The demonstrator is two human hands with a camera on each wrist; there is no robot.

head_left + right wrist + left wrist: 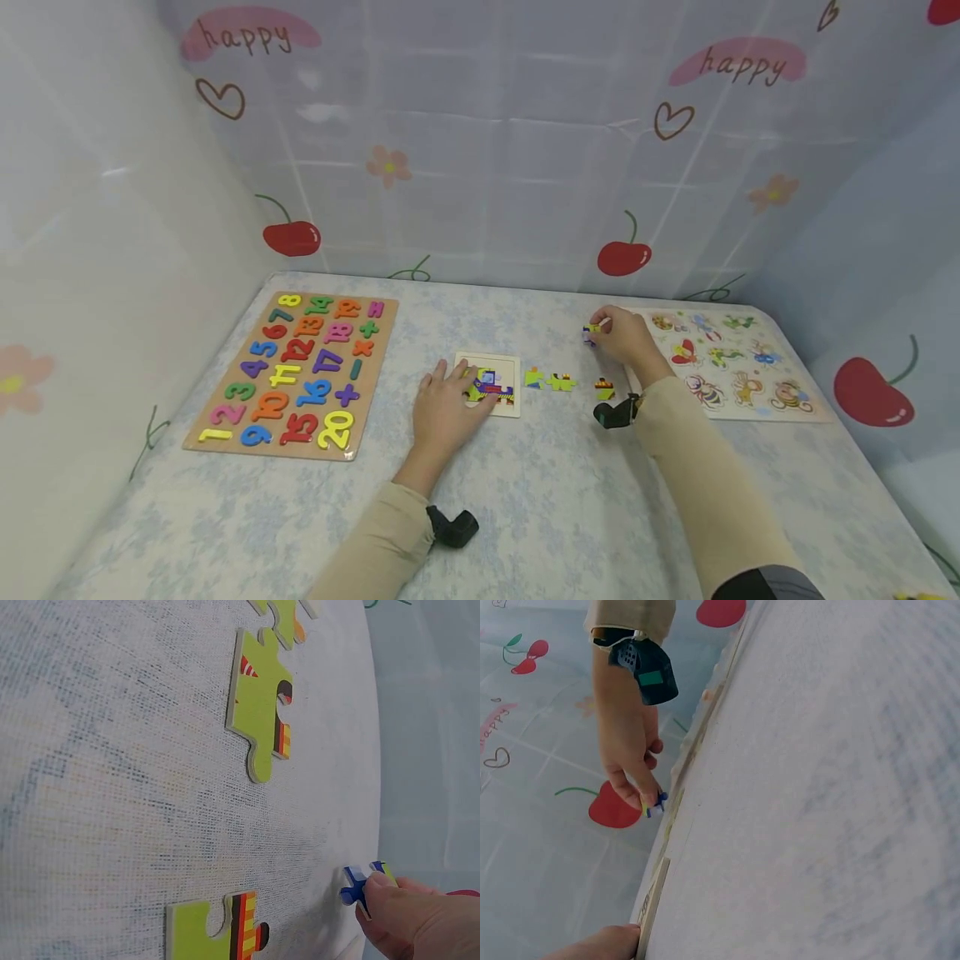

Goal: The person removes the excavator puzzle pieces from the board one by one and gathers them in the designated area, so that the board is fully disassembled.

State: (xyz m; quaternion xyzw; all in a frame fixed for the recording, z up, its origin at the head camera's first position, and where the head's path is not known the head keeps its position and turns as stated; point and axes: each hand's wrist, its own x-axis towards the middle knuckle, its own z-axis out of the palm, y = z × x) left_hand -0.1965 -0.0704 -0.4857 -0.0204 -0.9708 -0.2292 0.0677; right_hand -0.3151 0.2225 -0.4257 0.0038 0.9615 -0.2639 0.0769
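Jutting from btwn R fingers (390,907) is a blue puzzle pc (355,891).

Two hands on show, left hand (448,412) and right hand (626,335)! Four loose pieces (561,382): three down on the table (562,500), one up in the fingers. And three boards: one number board (375,358), one frame (504,360), one picture board (813,414). Twenty numbers (335,429) there, five signs (368,328)! Nine figures (684,352), three rows of three! Two wrist cameras (453,528). On the walls, head view: two "happy" labels (247,37), three hearts (673,121), three flowers (389,166), four cherries (292,239), one cut off!
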